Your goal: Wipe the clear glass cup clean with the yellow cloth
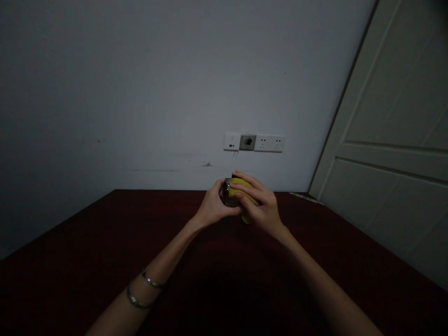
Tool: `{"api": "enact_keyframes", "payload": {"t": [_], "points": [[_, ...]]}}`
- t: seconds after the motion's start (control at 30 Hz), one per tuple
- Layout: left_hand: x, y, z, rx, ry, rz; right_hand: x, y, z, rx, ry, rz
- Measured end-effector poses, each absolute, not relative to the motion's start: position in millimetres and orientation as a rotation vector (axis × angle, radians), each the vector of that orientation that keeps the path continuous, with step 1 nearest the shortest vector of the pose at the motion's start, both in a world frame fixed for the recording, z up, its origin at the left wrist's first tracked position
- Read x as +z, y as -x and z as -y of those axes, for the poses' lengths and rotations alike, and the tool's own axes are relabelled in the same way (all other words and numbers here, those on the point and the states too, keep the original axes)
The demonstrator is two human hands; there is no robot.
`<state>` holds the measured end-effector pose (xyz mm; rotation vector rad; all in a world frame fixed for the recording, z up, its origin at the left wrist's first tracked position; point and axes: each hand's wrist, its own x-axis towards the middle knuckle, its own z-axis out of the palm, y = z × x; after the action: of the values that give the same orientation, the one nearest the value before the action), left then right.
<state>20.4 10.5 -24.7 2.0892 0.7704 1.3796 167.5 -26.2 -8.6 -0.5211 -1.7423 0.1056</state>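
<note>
My left hand (212, 206) is wrapped round a small clear, shiny object (228, 200) that looks like a glass or a jar. Its full shape is hidden by my fingers and the dim light. In my right hand (265, 206) is a yellow cloth (239, 183), pressed against the upper right side of the clear object. A loose end of the cloth hangs below my right palm. Both hands are together above the far part of the dark red table. Two metal bangles (138, 303) circle my left forearm.
The dark red tabletop (140, 233) runs back to a pale wall (157, 93). White sockets (269, 143) and a grey plate (248, 142) are set in the wall behind my hands. A panelled door (395, 140) rises at the right; a thin strip (305, 198) lies near it.
</note>
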Motion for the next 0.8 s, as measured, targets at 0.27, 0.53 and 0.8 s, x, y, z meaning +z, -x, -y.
{"api": "enact_keyframes", "payload": {"t": [0.27,0.53,0.8], "points": [[-17.2,-17.3,-1.0,1.338,-2.285,-0.691,-6.4,-176.8,9.8,0.519,0.665,1.495],[-21.1,-23.6,-5.3,1.349,-2.163,-0.788,-2.4,-175.0,28.0,0.044,0.539,1.846],[-19.7,-23.8,-3.7,1.373,-2.132,-0.849,-2.4,-173.3,26.0,0.044,0.592,1.782]]}}
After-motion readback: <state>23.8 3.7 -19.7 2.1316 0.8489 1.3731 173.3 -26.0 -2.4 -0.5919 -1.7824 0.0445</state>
